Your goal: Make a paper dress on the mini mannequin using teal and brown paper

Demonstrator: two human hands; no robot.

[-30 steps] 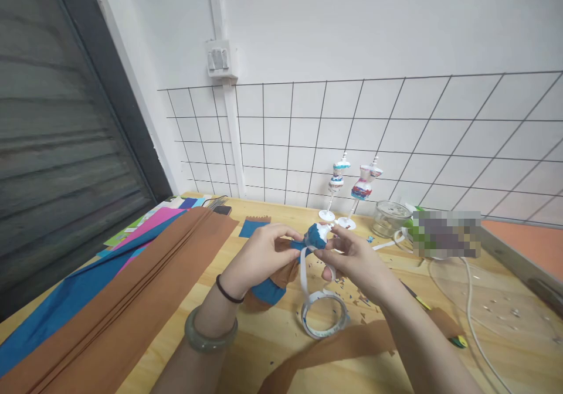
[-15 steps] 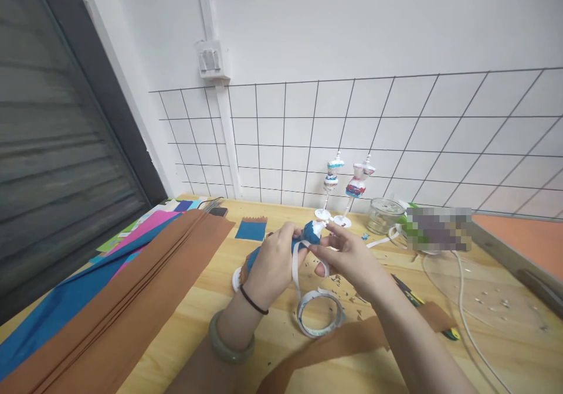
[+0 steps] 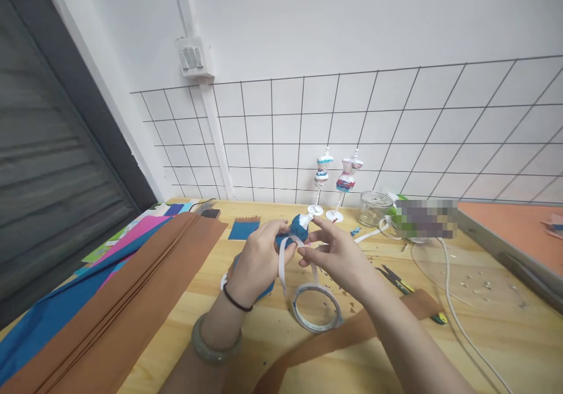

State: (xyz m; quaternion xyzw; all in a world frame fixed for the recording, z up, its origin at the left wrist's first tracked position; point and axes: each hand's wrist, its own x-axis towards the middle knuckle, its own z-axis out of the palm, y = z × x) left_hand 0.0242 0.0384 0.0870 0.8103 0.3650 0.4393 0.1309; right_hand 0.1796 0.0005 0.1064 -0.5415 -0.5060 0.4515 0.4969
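Observation:
My left hand [image 3: 259, 256] is closed around a small dress form dressed in blue cloth [image 3: 299, 227], held tilted with its white neck up and to the right. Its white round base shows left of the hand. A narrow white strip [image 3: 282, 265] loops over the form's waist, and its ends hang down. My right hand [image 3: 332, 253] pinches the strip at the waist with thumb and fingers, its index finger stretched near the neck. Below the hands, a roll of tape [image 3: 316, 326] lies on the table.
Two small painted dress forms [image 3: 322, 171] stand at the back by a wire grid. A glass jar [image 3: 373, 209], scissors [image 3: 398, 279], a brown cloth strip [image 3: 325, 347] and a white cable [image 3: 448, 288] lie to the right. Brown cloth [image 3: 167, 271] covers the left side, with a blue patch [image 3: 244, 230] beyond.
The view has shifted slightly to the right. My right fingers, earlier curled with a loop of the strip, have moved onto the strip at the waist; one end now hangs behind them.

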